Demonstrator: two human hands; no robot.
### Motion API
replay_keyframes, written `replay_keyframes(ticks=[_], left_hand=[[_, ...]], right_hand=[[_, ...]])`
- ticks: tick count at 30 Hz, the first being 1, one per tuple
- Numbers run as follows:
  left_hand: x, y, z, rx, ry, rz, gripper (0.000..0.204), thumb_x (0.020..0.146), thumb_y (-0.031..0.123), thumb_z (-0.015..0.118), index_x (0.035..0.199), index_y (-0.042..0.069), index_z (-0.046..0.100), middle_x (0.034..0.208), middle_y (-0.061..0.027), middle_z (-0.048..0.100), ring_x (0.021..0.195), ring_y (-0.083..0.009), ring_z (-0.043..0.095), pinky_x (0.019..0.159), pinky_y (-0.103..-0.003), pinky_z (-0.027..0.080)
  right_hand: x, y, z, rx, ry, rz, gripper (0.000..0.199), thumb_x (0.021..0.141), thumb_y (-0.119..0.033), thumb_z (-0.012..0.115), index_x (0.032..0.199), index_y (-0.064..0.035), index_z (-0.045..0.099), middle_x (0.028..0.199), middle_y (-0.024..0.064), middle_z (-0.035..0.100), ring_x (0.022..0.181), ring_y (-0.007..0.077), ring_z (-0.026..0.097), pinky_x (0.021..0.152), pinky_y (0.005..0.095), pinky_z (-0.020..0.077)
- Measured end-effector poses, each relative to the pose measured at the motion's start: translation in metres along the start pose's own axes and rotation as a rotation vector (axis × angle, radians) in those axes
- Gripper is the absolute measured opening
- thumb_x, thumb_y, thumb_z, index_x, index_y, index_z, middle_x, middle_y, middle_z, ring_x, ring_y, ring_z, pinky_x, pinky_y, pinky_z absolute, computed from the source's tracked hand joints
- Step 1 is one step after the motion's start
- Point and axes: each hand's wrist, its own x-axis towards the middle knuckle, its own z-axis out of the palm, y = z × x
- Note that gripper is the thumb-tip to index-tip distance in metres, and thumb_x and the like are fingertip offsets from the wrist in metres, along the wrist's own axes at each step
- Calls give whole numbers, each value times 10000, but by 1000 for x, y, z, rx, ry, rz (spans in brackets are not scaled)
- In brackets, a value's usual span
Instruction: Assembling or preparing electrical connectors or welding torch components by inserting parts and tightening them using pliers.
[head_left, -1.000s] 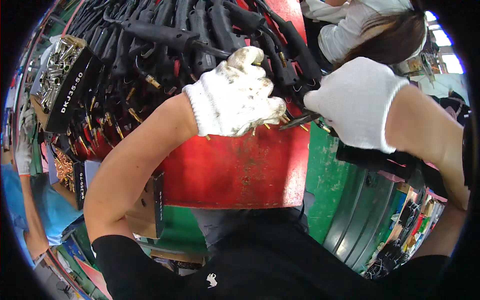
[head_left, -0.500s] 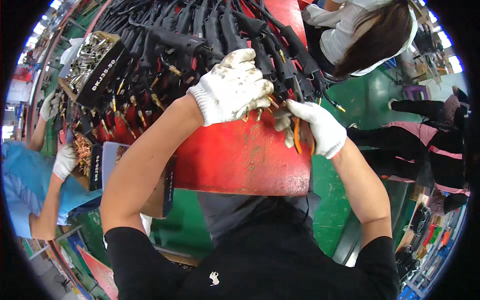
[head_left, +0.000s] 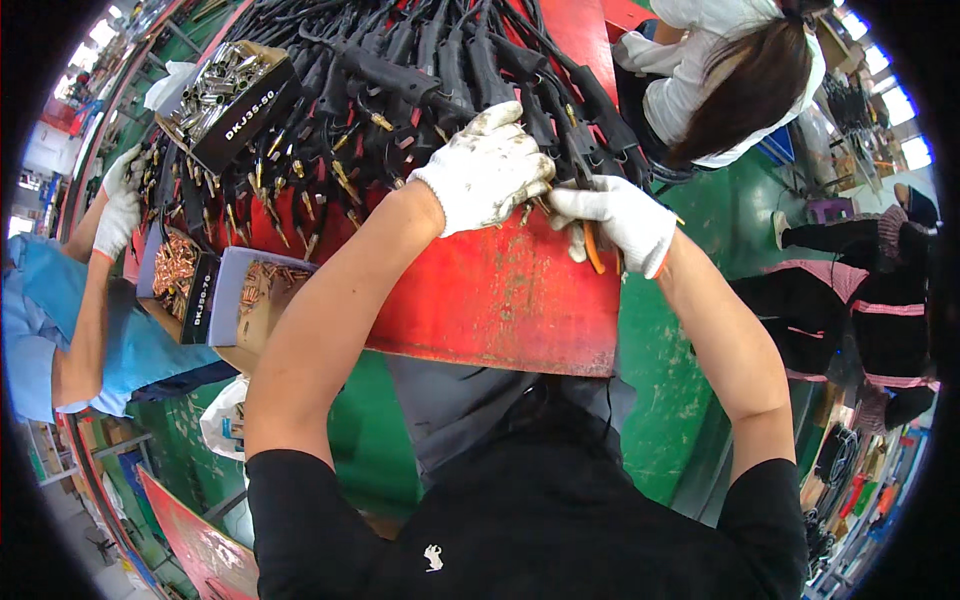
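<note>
Black welding torches (head_left: 455, 65) with brass-coloured tips lie in a dense row across the red table (head_left: 480, 310). My left hand (head_left: 487, 172), in a soiled white glove, is closed at the near ends of the torches. What its curled fingers hold is mostly hidden; a small copper-coloured end shows beside them. Close on its right, my right hand (head_left: 622, 222), also gloved, grips pliers with orange handles (head_left: 593, 250). The pliers' jaws point away from me among the torch ends, and their tips cannot be made out.
At the left stand a box of silvery metal sleeves (head_left: 225, 85), a box of copper-coloured small parts (head_left: 175, 265) and another open carton (head_left: 228, 310). A co-worker in blue (head_left: 60, 320) works at the left; a person in white (head_left: 735, 80) is at the far right.
My left hand has shifted slightly right, and my right hand slightly left, with the pliers still held. The co-worker's gloved hands at the left have moved farther away along the torches.
</note>
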Motion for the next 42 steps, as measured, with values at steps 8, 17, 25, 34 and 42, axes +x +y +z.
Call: replay_keyframes(ticks=[8,17,25,34,42], left_hand=[[1,-2,7,-19,1,-1,190,890,207,631,1052,154,713,968,-37,677,1032,-228,639,1184,-465,294],[2,1,-1,-35,-80,-15,235,831,187,659,1058,149,705,956,-30,669,1012,-235,635,1173,-455,304],[2,-2,4,-12,-23,25,203,857,182,645,1050,153,703,918,-32,659,991,-239,635,1181,-451,297],[6,2,-7,0,-249,-68,140,848,248,669,956,182,729,937,-50,697,991,-227,652,1162,-447,306],[5,14,-6,20,-154,-62,213,830,310,684,1004,199,737,945,-24,712,1016,-219,667,1174,-453,294]], right_hand=[[11,21,-4,82,23,-21,187,1005,-185,619,1050,-7,655,799,55,640,674,188,625,579,388,561],[10,21,4,150,32,-15,189,981,-204,668,1019,-19,671,784,69,644,644,169,616,584,371,559],[6,23,4,322,34,67,170,979,-199,660,998,-30,665,779,76,657,595,204,632,547,357,542],[18,34,5,250,-16,-42,144,996,-206,612,1028,-72,652,773,35,637,597,179,605,541,344,514],[15,47,-13,255,9,-88,244,1004,-220,623,1170,-42,641,831,14,636,661,157,601,576,343,542]])
